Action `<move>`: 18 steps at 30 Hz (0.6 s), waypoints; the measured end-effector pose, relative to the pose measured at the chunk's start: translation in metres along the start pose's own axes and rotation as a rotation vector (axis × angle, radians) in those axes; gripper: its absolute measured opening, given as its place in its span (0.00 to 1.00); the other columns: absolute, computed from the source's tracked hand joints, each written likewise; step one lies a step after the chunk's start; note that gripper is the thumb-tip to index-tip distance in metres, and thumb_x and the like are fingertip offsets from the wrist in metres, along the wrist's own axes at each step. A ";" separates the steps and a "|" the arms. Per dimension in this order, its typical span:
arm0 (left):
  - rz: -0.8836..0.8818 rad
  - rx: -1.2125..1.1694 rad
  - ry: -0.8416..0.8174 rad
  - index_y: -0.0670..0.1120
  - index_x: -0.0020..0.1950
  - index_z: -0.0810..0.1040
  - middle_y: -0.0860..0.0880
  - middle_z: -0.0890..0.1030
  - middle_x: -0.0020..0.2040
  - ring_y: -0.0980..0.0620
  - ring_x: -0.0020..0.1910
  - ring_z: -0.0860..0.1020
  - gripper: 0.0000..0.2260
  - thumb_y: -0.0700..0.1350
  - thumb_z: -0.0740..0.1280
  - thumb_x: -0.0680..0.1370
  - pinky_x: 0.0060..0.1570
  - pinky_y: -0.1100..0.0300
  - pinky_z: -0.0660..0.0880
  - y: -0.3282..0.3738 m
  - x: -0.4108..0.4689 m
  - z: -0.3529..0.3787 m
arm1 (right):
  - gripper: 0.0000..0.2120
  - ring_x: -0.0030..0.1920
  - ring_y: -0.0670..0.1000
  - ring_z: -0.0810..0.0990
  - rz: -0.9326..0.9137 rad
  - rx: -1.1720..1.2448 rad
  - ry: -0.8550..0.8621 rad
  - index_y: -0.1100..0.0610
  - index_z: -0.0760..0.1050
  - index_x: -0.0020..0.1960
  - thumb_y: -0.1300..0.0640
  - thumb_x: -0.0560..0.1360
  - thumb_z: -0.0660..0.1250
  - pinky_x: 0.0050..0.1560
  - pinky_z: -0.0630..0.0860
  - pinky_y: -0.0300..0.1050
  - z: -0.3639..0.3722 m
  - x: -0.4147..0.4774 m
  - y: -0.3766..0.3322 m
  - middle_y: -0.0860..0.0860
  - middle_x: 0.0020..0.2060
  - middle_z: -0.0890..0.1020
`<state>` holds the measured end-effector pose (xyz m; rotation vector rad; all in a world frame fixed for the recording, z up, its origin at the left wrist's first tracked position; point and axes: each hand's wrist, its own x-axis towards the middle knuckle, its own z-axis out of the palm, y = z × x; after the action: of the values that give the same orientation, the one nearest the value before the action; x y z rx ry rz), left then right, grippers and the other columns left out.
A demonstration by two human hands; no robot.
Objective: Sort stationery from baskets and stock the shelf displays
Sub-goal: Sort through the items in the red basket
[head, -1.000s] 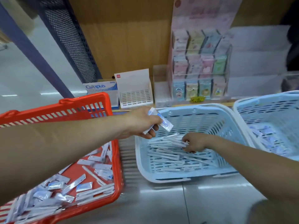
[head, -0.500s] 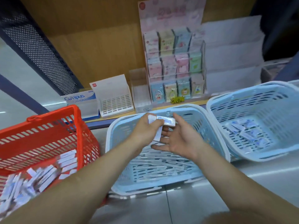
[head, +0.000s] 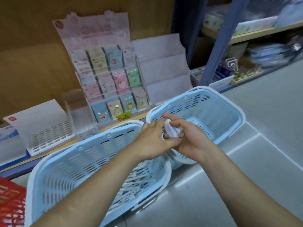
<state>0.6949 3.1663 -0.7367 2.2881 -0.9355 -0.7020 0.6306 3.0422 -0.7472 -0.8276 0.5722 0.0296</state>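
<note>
My left hand [head: 153,140] and my right hand [head: 190,141] meet above the spot where two light blue baskets touch. Between them is a small bunch of white stationery packets [head: 171,131]. The right hand cradles the bunch with curled fingers, and the left hand's fingertips pinch its top. The near blue basket [head: 78,149] holds several long white packets [head: 134,182] on its floor. The far blue basket [head: 213,99] sits to the right, its contents mostly hidden behind my hands.
A red basket [head: 11,202] shows at the bottom left corner. On the low shelf stand a tiered display of pastel packs [head: 113,79], a clear acrylic holder [head: 78,112] and a white slotted box [head: 47,130]. A blue shelf upright [head: 218,46] rises at right.
The view has swung right, leaving the red basket almost out of frame. Both hands carried the packets rightward, from over the near blue basket to the edge of the far one.
</note>
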 end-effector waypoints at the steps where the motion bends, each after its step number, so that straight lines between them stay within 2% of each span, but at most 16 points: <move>1: 0.009 -0.037 -0.004 0.53 0.68 0.68 0.51 0.73 0.65 0.45 0.64 0.68 0.35 0.71 0.63 0.67 0.65 0.50 0.66 0.003 0.003 0.004 | 0.16 0.32 0.52 0.77 -0.045 -0.094 0.038 0.53 0.79 0.60 0.64 0.77 0.60 0.31 0.75 0.40 -0.012 -0.001 -0.011 0.55 0.40 0.81; 2: -0.005 0.001 -0.008 0.53 0.71 0.66 0.51 0.71 0.68 0.45 0.67 0.66 0.35 0.69 0.64 0.70 0.66 0.52 0.65 0.003 0.005 0.009 | 0.15 0.32 0.52 0.78 -0.085 -0.205 0.101 0.52 0.80 0.59 0.64 0.78 0.61 0.30 0.74 0.40 -0.023 0.000 -0.021 0.55 0.39 0.81; 4: 0.022 0.304 -0.001 0.56 0.75 0.63 0.50 0.65 0.73 0.46 0.71 0.59 0.32 0.66 0.64 0.74 0.69 0.53 0.60 0.000 0.004 0.021 | 0.14 0.30 0.51 0.79 -0.106 -0.435 0.265 0.49 0.80 0.59 0.63 0.78 0.63 0.26 0.70 0.38 -0.046 0.008 -0.037 0.54 0.40 0.80; 6: 0.141 0.504 0.023 0.60 0.69 0.71 0.51 0.64 0.73 0.46 0.70 0.57 0.24 0.66 0.61 0.75 0.68 0.52 0.58 -0.003 0.000 0.032 | 0.16 0.30 0.51 0.79 -0.018 -0.579 0.352 0.48 0.76 0.64 0.62 0.79 0.63 0.26 0.70 0.38 -0.064 0.026 -0.040 0.55 0.47 0.79; 9: 0.180 0.489 -0.008 0.61 0.59 0.80 0.54 0.66 0.73 0.49 0.70 0.57 0.18 0.67 0.60 0.75 0.66 0.54 0.56 -0.008 0.000 0.036 | 0.24 0.30 0.54 0.79 0.165 -0.485 0.331 0.46 0.65 0.73 0.62 0.80 0.61 0.24 0.70 0.37 -0.073 0.062 -0.026 0.58 0.58 0.75; 11: 0.171 0.476 -0.003 0.60 0.59 0.79 0.54 0.65 0.74 0.51 0.72 0.55 0.21 0.69 0.60 0.74 0.68 0.55 0.54 -0.013 0.004 0.035 | 0.29 0.36 0.56 0.81 0.220 -0.403 0.337 0.43 0.55 0.76 0.63 0.81 0.58 0.26 0.71 0.39 -0.069 0.083 -0.013 0.60 0.65 0.71; 13: 0.126 0.448 0.025 0.60 0.64 0.76 0.52 0.58 0.77 0.52 0.75 0.49 0.26 0.71 0.62 0.72 0.72 0.54 0.53 -0.019 0.008 0.031 | 0.32 0.47 0.59 0.82 0.228 -0.355 0.395 0.41 0.49 0.78 0.63 0.82 0.56 0.28 0.73 0.42 -0.065 0.099 -0.001 0.60 0.67 0.68; 15: 0.041 0.396 0.038 0.61 0.71 0.68 0.52 0.47 0.80 0.51 0.77 0.40 0.34 0.73 0.63 0.69 0.75 0.50 0.50 -0.024 0.012 0.026 | 0.31 0.58 0.62 0.78 0.227 -0.283 0.463 0.42 0.51 0.77 0.63 0.81 0.58 0.35 0.77 0.47 -0.064 0.113 0.007 0.60 0.65 0.67; 18: -0.026 0.318 0.032 0.58 0.76 0.57 0.52 0.38 0.79 0.51 0.77 0.34 0.44 0.73 0.67 0.66 0.75 0.50 0.49 -0.029 0.020 0.018 | 0.23 0.61 0.62 0.73 0.246 -0.292 0.496 0.54 0.63 0.73 0.58 0.80 0.61 0.48 0.76 0.57 -0.063 0.121 0.006 0.60 0.65 0.69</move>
<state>0.7087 3.1634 -0.7734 2.5829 -1.0673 -0.5574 0.7020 2.9790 -0.8448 -1.0517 1.1556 0.1378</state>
